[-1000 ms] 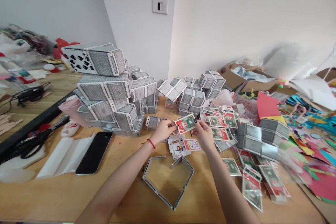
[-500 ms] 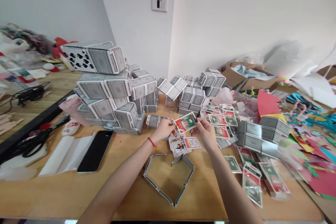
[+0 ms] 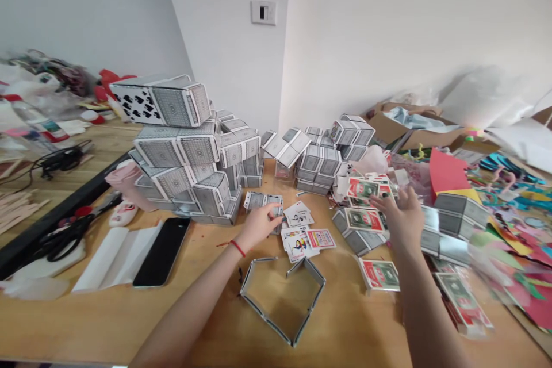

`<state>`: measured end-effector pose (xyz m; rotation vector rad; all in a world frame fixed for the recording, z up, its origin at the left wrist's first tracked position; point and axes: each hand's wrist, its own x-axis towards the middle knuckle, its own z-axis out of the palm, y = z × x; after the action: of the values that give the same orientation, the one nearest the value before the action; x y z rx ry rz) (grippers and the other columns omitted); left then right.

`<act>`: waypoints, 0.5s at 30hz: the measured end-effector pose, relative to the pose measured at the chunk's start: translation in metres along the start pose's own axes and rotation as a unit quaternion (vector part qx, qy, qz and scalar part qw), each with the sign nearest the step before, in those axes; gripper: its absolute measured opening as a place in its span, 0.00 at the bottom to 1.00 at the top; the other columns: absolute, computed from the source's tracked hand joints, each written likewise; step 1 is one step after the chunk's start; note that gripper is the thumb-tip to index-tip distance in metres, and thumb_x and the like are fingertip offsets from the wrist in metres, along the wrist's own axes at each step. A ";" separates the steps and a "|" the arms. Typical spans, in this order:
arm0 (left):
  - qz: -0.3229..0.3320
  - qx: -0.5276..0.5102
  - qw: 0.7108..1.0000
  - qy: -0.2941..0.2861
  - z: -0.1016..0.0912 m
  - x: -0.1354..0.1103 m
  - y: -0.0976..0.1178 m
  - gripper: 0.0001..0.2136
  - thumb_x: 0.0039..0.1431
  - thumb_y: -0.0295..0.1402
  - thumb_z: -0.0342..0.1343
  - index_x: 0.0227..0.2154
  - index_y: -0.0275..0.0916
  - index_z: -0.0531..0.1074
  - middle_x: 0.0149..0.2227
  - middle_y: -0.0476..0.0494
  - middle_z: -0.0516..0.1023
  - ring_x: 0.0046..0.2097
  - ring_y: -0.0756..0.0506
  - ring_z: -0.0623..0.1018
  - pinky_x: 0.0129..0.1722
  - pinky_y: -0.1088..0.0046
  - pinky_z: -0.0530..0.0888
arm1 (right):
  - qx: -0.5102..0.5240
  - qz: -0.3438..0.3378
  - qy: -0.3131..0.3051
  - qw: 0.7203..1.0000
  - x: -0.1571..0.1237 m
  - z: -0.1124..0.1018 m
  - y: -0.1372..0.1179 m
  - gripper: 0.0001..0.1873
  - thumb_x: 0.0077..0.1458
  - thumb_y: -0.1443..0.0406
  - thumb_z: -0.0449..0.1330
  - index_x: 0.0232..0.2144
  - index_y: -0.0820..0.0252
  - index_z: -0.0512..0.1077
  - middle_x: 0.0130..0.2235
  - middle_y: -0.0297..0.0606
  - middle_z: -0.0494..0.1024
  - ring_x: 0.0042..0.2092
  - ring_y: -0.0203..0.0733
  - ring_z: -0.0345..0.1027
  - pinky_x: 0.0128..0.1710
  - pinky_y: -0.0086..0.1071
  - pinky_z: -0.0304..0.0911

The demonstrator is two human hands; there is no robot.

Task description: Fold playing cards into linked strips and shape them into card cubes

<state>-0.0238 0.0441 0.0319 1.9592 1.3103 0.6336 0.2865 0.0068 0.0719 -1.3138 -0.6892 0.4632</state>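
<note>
A red-and-green card box (image 3: 363, 188), probably the one held up half a second ago, is at the worktop's (image 3: 345, 325) right-hand pile beside the right hand (image 3: 403, 218), fingers spread. The left hand's (image 3: 257, 224) loosely parted fingers are near loose cards (image 3: 299, 216), centre; both hands seem freed.

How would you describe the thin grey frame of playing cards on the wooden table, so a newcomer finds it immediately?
Start from the brown wooden table and look near its front edge, around the middle. Just nearer than the loose flat playing cards stands the thin grey frame. Unlike the grey card blocks stacked farther back, it is a hollow, heart-like outline.
</note>
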 end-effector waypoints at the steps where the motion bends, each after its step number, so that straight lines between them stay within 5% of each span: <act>1: 0.019 0.038 0.999 0.006 -0.004 -0.005 -0.004 0.17 0.51 0.41 0.52 0.43 0.43 0.70 0.26 0.50 0.74 0.26 0.50 0.72 0.28 0.76 0.65 | -0.045 -0.036 0.010 0.998 -0.007 -0.003 0.000 0.33 0.43 0.66 0.60 0.53 0.54 0.56 0.52 0.42 0.64 0.29 0.34 0.72 0.27 0.29 0.70; 3: 0.029 0.090 0.995 -0.025 -0.011 -0.016 -0.013 0.19 0.48 0.44 0.54 0.43 0.46 0.70 0.23 0.51 0.73 0.25 0.49 0.71 0.26 0.76 0.63 | -0.118 -0.060 -0.033 0.991 -0.023 -0.009 0.004 0.25 0.47 0.63 0.57 0.49 0.58 0.62 0.43 0.42 0.72 0.24 0.34 0.70 0.21 0.27 0.67; 6: 0.033 0.148 0.987 -0.050 -0.013 -0.027 -0.026 0.21 0.46 0.46 0.56 0.45 0.47 0.70 0.24 0.50 0.75 0.27 0.47 0.72 0.27 0.76 0.62 | -0.242 -0.043 -0.258 0.934 -0.051 -0.012 0.017 0.14 0.49 0.62 0.55 0.39 0.60 0.71 0.23 0.35 0.74 0.18 0.33 0.63 0.17 0.26 0.62; 9: 0.039 0.178 0.983 -0.014 -0.007 -0.028 -0.033 0.15 0.51 0.42 0.53 0.41 0.47 0.72 0.33 0.46 0.78 0.33 0.46 0.75 0.32 0.75 0.64 | -0.287 -0.070 -0.417 0.859 -0.075 -0.004 0.038 0.16 0.49 0.65 0.54 0.41 0.55 0.71 0.38 0.40 0.76 0.23 0.35 0.68 0.25 0.31 0.66; 12: 0.029 0.181 0.983 0.030 0.002 -0.021 -0.036 0.12 0.54 0.39 0.49 0.39 0.46 0.74 0.38 0.44 0.78 0.37 0.45 0.75 0.36 0.74 0.65 | -0.299 -0.116 -0.456 0.830 -0.086 0.009 0.056 0.24 0.45 0.70 0.54 0.47 0.53 0.67 0.51 0.39 0.69 0.48 0.45 0.65 0.47 0.39 0.61; 15: 0.010 0.162 0.985 0.056 0.006 -0.013 -0.037 0.12 0.54 0.36 0.49 0.40 0.45 0.73 0.37 0.43 0.77 0.36 0.45 0.75 0.35 0.73 0.66 | -0.327 -0.120 -0.462 0.815 -0.085 0.017 0.063 0.29 0.43 0.72 0.55 0.50 0.55 0.64 0.51 0.40 0.69 0.52 0.45 0.61 0.52 0.40 0.55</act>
<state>-0.0458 0.0396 -0.0005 2.2247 1.5426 0.5756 0.2183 -0.0246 -0.0045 -1.5708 -1.9493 0.6932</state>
